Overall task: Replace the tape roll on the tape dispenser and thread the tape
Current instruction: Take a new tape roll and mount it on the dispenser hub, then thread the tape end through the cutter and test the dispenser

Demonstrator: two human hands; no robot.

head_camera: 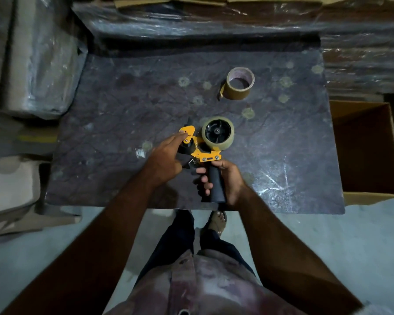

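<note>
A yellow tape dispenser (207, 153) with a black handle is held upright above the dark table (100, 123). A clear tape roll (218, 133) sits on its black hub at the upper right. My right hand (225, 181) is wrapped around the black handle. My left hand (167, 155) grips the dispenser's front end, fingers on the yellow guard plate and the black roller. A brown tape roll (238, 84) stands apart on the table further back, a short loose end sticking out at its left.
An open cardboard box (369, 155) stands at the table's right edge. Plastic-wrapped bundles (41, 64) lie to the left and flattened cardboard stacks (214, 12) behind. My legs and a sandalled foot (216, 221) are below the near edge.
</note>
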